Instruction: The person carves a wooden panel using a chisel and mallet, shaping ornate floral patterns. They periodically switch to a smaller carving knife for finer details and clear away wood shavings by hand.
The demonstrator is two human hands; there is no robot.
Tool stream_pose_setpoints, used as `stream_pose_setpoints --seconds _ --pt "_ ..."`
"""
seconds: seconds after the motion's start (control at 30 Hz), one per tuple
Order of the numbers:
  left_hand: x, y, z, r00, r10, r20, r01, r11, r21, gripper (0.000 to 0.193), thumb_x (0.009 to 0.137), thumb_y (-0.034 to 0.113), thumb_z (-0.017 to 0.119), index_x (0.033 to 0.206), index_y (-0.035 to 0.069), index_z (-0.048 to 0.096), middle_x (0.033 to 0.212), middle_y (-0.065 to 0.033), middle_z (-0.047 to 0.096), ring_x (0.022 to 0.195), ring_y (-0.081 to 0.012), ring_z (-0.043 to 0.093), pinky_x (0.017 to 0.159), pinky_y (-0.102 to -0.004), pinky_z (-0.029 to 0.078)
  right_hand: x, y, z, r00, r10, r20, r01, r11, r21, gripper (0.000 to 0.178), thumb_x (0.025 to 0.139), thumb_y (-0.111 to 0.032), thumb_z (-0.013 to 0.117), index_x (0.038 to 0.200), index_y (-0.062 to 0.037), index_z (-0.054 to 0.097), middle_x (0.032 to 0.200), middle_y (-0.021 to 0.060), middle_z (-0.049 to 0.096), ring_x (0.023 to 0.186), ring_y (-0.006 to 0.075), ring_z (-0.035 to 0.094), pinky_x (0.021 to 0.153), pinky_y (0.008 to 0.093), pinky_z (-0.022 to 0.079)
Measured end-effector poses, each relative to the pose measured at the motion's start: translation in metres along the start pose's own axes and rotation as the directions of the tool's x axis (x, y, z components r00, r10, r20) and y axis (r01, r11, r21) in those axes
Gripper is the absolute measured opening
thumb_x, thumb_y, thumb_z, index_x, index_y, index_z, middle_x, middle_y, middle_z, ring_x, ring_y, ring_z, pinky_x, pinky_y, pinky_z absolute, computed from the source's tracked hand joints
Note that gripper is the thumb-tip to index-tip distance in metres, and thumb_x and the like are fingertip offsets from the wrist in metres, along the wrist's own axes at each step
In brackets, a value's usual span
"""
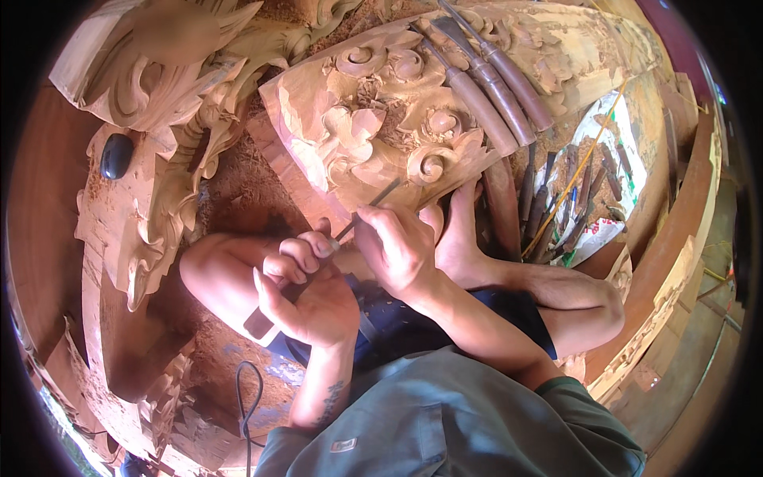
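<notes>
A wood-carving chisel (388, 193) with a dark narrow blade slants up and away over my lap. My left hand (314, 298) is closed around its brown handle, palm turned up, with the handle's butt showing below the fingers. My right hand (397, 250) is curled at the blade, and the tip pokes out beyond its fingers. Just past the tip lies a carved wooden panel (318, 87) with scrolls and a leafy flower in relief. How tightly the right fingers grip the blade is partly hidden.
Several large chisels (485, 103) rest on the panel's right part. More small tools (584, 187) lie on a white sheet at the right. Tall carved wood (151, 207) stands at the left with a black rounded object (117, 156) on it. Wood chips cover the floor; a black cable (248, 397) loops nearby.
</notes>
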State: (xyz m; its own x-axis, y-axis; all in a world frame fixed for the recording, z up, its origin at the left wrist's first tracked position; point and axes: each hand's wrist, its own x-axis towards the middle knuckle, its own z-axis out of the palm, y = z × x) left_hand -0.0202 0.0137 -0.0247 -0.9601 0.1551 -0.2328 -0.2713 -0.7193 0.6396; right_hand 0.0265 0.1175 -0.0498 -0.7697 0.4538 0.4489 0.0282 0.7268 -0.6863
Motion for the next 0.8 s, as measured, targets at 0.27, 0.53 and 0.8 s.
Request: stream_pose_setpoints --seconds 0.27,0.53,0.8 --pt "-0.001 0.000 0.019 0.996 -0.015 -0.083 0.035 0.969 0.244 0.038 0.109 0.033 0.037 0.077 0.012 0.034 0.077 -0.0056 0.042 0.083 -0.0262 0.051 0.103 -0.0520 0.044 0.000 0.004 -0.001 0.997 0.079 0.010 -0.079 0.995 0.063 0.031 0.076 0.012 0.073 0.104 0.0021 0.063 0.079 0.0150 0.067 0.069 0.0314 0.067 0.059 0.0375 0.053" --pt "0.024 0.001 0.008 0.982 -0.125 -0.142 0.152 0.969 0.193 0.037 0.103 0.038 0.043 0.076 0.014 0.037 0.074 -0.0018 0.041 0.075 -0.0227 0.047 0.093 -0.0479 0.045 0.002 0.007 0.004 0.994 0.095 0.052 -0.096 0.995 0.027 0.027 0.076 0.010 0.074 0.100 0.0013 0.065 0.080 0.0143 0.067 0.068 0.0308 0.066 0.059 0.0381 0.053" --pt "-0.014 -0.007 -0.018 0.997 -0.028 0.065 0.028 1.000 0.001 0.042 0.104 0.045 0.040 0.082 0.010 0.044 0.083 -0.0087 0.052 0.091 -0.0308 0.056 0.102 -0.0538 0.045 -0.009 0.010 -0.014 0.996 -0.037 0.078 0.037 0.999 0.002 0.033 0.073 0.005 0.076 0.104 0.0019 0.066 0.080 0.0114 0.064 0.066 0.0273 0.065 0.058 0.0367 0.052"
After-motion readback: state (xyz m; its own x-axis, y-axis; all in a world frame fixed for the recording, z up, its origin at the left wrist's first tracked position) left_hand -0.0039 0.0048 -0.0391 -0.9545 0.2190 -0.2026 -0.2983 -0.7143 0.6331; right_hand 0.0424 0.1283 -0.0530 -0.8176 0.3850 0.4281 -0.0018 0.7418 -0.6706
